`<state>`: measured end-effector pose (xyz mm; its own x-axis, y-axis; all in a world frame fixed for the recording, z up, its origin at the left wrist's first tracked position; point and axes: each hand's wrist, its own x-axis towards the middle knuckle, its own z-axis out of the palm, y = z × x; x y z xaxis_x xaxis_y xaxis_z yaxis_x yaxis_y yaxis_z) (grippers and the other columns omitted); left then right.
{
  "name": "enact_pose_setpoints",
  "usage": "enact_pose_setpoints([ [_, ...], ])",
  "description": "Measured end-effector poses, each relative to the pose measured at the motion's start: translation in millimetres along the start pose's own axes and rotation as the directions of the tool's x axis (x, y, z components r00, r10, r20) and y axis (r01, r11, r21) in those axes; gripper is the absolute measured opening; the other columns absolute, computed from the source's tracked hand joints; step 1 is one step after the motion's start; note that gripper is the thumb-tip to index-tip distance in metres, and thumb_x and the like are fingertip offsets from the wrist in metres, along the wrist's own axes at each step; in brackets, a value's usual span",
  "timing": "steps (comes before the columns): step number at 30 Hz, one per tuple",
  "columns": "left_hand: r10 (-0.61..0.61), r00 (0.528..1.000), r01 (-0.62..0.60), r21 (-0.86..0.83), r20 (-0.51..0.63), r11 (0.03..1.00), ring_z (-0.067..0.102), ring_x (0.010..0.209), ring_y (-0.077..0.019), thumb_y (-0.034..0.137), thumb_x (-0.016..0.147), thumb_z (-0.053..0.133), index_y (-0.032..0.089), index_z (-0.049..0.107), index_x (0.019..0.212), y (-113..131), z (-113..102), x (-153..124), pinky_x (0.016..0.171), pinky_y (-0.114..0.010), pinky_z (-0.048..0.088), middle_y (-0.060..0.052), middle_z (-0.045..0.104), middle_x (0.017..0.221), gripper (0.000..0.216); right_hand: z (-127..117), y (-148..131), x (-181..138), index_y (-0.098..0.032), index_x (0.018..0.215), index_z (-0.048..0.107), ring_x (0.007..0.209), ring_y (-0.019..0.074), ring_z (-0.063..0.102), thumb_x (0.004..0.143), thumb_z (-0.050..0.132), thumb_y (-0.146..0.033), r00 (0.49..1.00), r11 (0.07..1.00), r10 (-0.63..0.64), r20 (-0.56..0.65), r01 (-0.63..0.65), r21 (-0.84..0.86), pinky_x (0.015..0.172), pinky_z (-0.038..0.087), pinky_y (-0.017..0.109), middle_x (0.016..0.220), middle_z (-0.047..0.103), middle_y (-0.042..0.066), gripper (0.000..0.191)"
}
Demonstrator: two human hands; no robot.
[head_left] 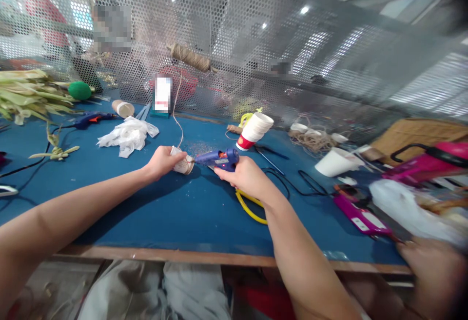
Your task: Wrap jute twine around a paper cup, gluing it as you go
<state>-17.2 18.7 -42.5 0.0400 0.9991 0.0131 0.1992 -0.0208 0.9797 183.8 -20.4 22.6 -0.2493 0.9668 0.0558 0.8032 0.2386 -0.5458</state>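
My left hand [164,162] is closed around a small paper cup [184,164] lying on its side, its open end toward the right. Twine [178,127] runs from the cup up to a spool [190,57] at the mesh panel. A blue hot glue gun [219,159] is gripped in my right hand [248,176], its nozzle at the cup's rim. Yellow-handled scissors [252,210] show below the same hand; I cannot tell whether they are held too or lie on the table.
A stack of paper cups [258,127] leans behind my right hand. White crumpled cloth [128,134], another glue gun [91,119] and corn husks [32,95] are at the left. Right are a white cup [334,162], a magenta power strip [361,215] and another person's hand [431,261].
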Motion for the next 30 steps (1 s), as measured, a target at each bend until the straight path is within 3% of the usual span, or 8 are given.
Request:
enact_pose_setpoints([
  [11,0.002,1.000,-0.002,-0.047,0.015,0.999,0.056,0.054,-0.0126,0.038,0.064,0.059,0.011,0.059,0.065,0.3,0.3,-0.3,0.052,-0.024,0.043,-0.006,0.063,0.064,0.027,3.5,1.9,4.6,-0.015,0.062,0.053,0.037,0.0098,0.047,0.070,0.053,-0.034,0.997,0.998,0.060,-0.042,-0.060,-0.012,0.041,0.038,0.022,0.044,0.052,0.000,0.021],
  [20,-0.011,1.000,0.011,-0.056,-0.005,0.998,0.057,0.053,-0.0138,0.038,0.063,0.060,0.011,0.061,0.064,-0.2,0.0,0.9,0.050,-0.024,0.042,-0.005,0.064,0.059,0.026,-1.5,-5.7,-3.3,-0.015,0.061,0.053,0.044,0.0106,0.046,0.070,0.052,-0.031,0.997,0.995,-0.072,-0.032,0.070,-0.065,0.046,0.037,0.023,0.046,0.051,-0.001,0.017],
  [30,-0.007,1.000,0.008,-0.087,0.004,0.996,0.057,0.052,-0.0135,0.034,0.064,0.060,0.012,0.060,0.061,1.8,0.0,0.1,0.050,-0.024,0.043,-0.003,0.063,0.055,0.022,0.0,-6.0,-4.8,-0.016,0.062,0.051,0.049,0.0122,0.049,0.069,0.053,-0.030,0.996,0.993,-0.084,-0.017,0.082,-0.088,0.049,0.037,0.023,0.049,0.052,-0.001,0.016],
])
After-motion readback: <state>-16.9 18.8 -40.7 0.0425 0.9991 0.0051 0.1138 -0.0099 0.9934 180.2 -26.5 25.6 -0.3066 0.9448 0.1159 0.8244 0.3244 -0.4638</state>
